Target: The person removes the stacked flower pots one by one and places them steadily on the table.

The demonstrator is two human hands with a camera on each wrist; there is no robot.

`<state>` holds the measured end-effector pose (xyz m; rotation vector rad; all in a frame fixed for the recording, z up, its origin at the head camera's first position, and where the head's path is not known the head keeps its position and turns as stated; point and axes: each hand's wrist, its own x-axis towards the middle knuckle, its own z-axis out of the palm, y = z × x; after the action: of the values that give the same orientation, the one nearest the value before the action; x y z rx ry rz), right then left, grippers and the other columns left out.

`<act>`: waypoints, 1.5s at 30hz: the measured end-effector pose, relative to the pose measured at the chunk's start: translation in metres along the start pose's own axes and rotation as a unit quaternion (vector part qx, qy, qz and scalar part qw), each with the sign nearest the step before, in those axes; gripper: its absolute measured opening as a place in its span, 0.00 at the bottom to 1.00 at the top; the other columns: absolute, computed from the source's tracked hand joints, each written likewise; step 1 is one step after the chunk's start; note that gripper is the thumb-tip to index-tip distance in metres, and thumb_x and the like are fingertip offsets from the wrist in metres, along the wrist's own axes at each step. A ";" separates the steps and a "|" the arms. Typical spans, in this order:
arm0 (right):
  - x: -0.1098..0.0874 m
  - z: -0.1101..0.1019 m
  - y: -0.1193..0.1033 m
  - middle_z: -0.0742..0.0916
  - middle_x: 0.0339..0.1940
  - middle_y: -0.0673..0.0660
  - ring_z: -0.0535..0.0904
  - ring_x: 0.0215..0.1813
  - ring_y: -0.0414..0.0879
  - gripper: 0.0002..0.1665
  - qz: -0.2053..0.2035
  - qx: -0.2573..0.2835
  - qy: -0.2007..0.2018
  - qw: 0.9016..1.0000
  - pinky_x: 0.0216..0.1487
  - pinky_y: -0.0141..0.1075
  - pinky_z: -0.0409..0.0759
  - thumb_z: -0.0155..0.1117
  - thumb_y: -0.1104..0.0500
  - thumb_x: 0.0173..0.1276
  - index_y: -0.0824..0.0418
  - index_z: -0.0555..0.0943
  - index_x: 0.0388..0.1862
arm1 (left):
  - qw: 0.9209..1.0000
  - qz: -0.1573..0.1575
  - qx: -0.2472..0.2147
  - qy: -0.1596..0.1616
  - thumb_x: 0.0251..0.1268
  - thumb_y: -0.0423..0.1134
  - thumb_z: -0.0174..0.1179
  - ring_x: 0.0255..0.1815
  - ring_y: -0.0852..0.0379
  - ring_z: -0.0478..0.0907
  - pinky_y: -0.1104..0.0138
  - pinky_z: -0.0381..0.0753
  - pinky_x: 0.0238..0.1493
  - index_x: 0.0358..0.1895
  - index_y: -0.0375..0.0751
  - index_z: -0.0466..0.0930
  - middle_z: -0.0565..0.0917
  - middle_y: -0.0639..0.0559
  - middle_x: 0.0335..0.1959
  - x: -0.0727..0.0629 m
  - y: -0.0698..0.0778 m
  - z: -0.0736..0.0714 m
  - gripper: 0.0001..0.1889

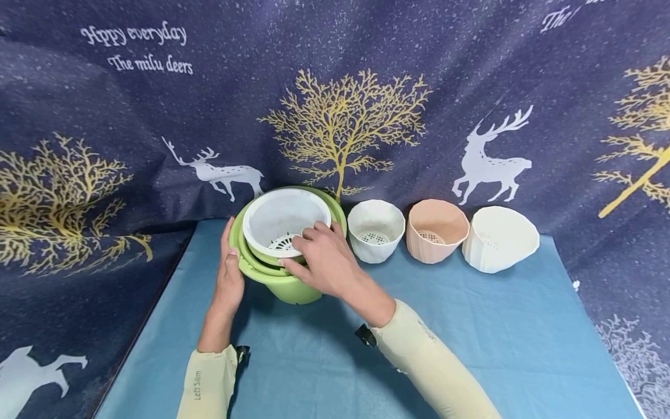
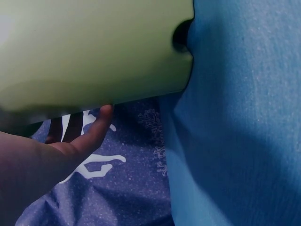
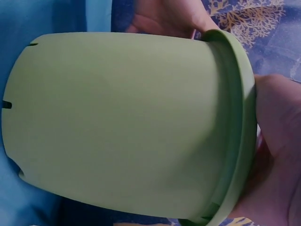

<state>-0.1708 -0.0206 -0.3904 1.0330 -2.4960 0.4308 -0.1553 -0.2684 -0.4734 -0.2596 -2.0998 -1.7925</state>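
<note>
A large green flowerpot (image 1: 294,291) stands on the table with a smaller green pot (image 1: 251,254) and a white flowerpot (image 1: 262,218) nested inside. The white one has a slotted bottom and sits tilted. My left hand (image 1: 229,276) grips the large pot's left rim, thumb at the front; in the left wrist view its fingers reach along the green wall. My right hand (image 1: 330,259) pinches the white pot's near right rim, curled fingers inside it and thumb outside, by the smaller green rim. The right wrist view shows the large pot's side, with notches at its base.
To the right stand a white-grey pot (image 1: 376,251), a peach pot (image 1: 437,250) and a cream pot (image 1: 489,256) in a row, all with holed bottoms. A blue cloth (image 1: 335,361) covers the table. Behind hangs a dark blue curtain (image 1: 220,110) with deer and trees.
</note>
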 end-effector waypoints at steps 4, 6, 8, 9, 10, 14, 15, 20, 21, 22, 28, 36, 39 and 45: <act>-0.002 0.004 0.000 0.81 0.29 0.48 0.73 0.39 0.50 0.17 0.003 0.011 0.029 1.000 0.49 0.52 0.72 0.63 0.42 0.76 0.51 0.84 0.32 | 1.000 0.003 -0.003 0.003 0.88 0.43 0.31 0.85 0.53 0.49 0.72 0.51 0.78 0.89 0.50 0.44 0.50 0.49 0.88 0.001 0.000 0.001 0.31; -0.003 0.007 0.000 0.79 0.28 0.47 0.71 0.38 0.49 0.16 0.003 0.015 0.041 0.999 0.49 0.52 0.72 0.65 0.44 0.75 0.50 0.82 0.29 | 1.000 0.002 -0.004 0.004 0.88 0.43 0.31 0.85 0.53 0.49 0.72 0.51 0.78 0.89 0.49 0.45 0.50 0.49 0.88 0.000 0.000 0.001 0.31; -0.003 0.009 0.000 0.79 0.27 0.47 0.70 0.37 0.49 0.16 0.004 0.022 0.050 0.998 0.49 0.52 0.71 0.66 0.46 0.74 0.50 0.80 0.27 | 1.000 0.002 -0.007 0.005 0.88 0.42 0.31 0.85 0.54 0.49 0.72 0.51 0.78 0.89 0.49 0.45 0.50 0.48 0.88 0.000 0.000 0.002 0.31; -0.003 0.009 0.000 0.79 0.27 0.48 0.70 0.37 0.49 0.16 0.004 0.026 0.054 0.998 0.49 0.52 0.71 0.67 0.47 0.74 0.50 0.79 0.26 | 1.000 0.003 -0.009 0.006 0.88 0.42 0.31 0.85 0.54 0.49 0.72 0.51 0.78 0.89 0.49 0.45 0.50 0.48 0.88 0.000 0.000 0.002 0.31; -0.004 0.010 0.000 0.79 0.27 0.48 0.69 0.37 0.49 0.16 0.004 0.028 0.056 0.998 0.49 0.52 0.70 0.68 0.47 0.73 0.50 0.79 0.25 | 1.000 0.003 -0.009 0.006 0.88 0.42 0.31 0.85 0.55 0.49 0.73 0.51 0.78 0.89 0.49 0.45 0.50 0.49 0.88 0.000 0.000 0.002 0.31; -0.004 0.011 -0.001 0.80 0.27 0.48 0.69 0.37 0.49 0.16 0.000 0.035 0.069 0.997 0.48 0.52 0.70 0.68 0.50 0.72 0.50 0.78 0.24 | 1.000 0.003 -0.010 0.006 0.88 0.42 0.30 0.84 0.56 0.50 0.72 0.52 0.78 0.89 0.49 0.45 0.50 0.49 0.88 -0.001 0.001 0.002 0.31; -0.004 0.011 -0.001 0.80 0.27 0.48 0.70 0.37 0.49 0.17 -0.001 0.035 0.073 0.997 0.48 0.52 0.69 0.68 0.50 0.72 0.50 0.77 0.23 | 1.000 0.003 -0.011 0.005 0.88 0.42 0.30 0.84 0.55 0.50 0.72 0.52 0.78 0.89 0.49 0.45 0.50 0.49 0.88 -0.001 0.002 0.002 0.31; -0.004 0.012 -0.002 0.79 0.26 0.48 0.70 0.37 0.49 0.18 -0.009 0.041 0.093 0.995 0.48 0.52 0.69 0.69 0.51 0.70 0.50 0.74 0.22 | 1.000 0.001 -0.007 0.005 0.89 0.43 0.30 0.85 0.54 0.48 0.72 0.51 0.78 0.89 0.50 0.44 0.49 0.50 0.88 -0.001 0.002 0.002 0.31; -0.004 0.012 -0.002 0.79 0.26 0.48 0.70 0.37 0.49 0.18 -0.010 0.042 0.095 0.995 0.48 0.52 0.69 0.69 0.51 0.70 0.50 0.74 0.22 | 1.000 0.001 -0.006 0.006 0.89 0.43 0.30 0.85 0.54 0.48 0.72 0.51 0.78 0.89 0.50 0.44 0.49 0.50 0.88 -0.001 0.001 0.002 0.31; -0.004 0.012 -0.001 0.79 0.27 0.48 0.70 0.37 0.49 0.18 -0.011 0.043 0.097 0.994 0.49 0.52 0.69 0.68 0.51 0.70 0.50 0.74 0.22 | 1.000 0.001 -0.005 0.007 0.89 0.43 0.30 0.85 0.54 0.48 0.72 0.51 0.78 0.89 0.50 0.44 0.50 0.50 0.88 -0.001 0.001 0.001 0.31; -0.004 0.015 0.000 0.79 0.27 0.49 0.69 0.37 0.49 0.17 -0.013 0.050 0.104 0.993 0.49 0.52 0.68 0.67 0.52 0.70 0.51 0.73 0.22 | 1.000 0.006 -0.007 0.011 0.88 0.42 0.31 0.84 0.56 0.50 0.72 0.51 0.79 0.88 0.48 0.46 0.51 0.49 0.88 0.000 0.000 0.002 0.31; -0.004 0.014 0.002 0.81 0.28 0.49 0.70 0.38 0.50 0.15 -0.019 0.054 0.112 0.992 0.50 0.54 0.68 0.68 0.52 0.69 0.52 0.77 0.24 | 1.000 0.010 -0.012 0.010 0.88 0.42 0.31 0.84 0.56 0.50 0.72 0.51 0.79 0.88 0.47 0.45 0.51 0.48 0.88 0.000 -0.001 0.001 0.31; -0.004 0.014 0.003 0.81 0.28 0.50 0.71 0.38 0.50 0.15 -0.024 0.052 0.119 0.991 0.50 0.54 0.68 0.69 0.50 0.69 0.53 0.77 0.24 | 1.000 0.006 -0.013 0.007 0.88 0.42 0.31 0.85 0.55 0.50 0.72 0.51 0.78 0.88 0.48 0.45 0.50 0.49 0.88 0.000 -0.001 0.001 0.31; -0.003 0.012 0.003 0.81 0.28 0.50 0.71 0.38 0.50 0.15 -0.028 0.050 0.129 0.990 0.48 0.54 0.69 0.71 0.51 0.67 0.53 0.78 0.24 | 1.000 -0.003 -0.007 -0.001 0.89 0.44 0.30 0.85 0.54 0.48 0.72 0.51 0.78 0.89 0.50 0.43 0.50 0.51 0.88 -0.001 0.000 0.000 0.31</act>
<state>-0.1746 -0.0219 -0.4029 1.0117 -2.2302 0.6349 -0.1549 -0.2680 -0.4736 -0.2599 -2.0917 -1.8111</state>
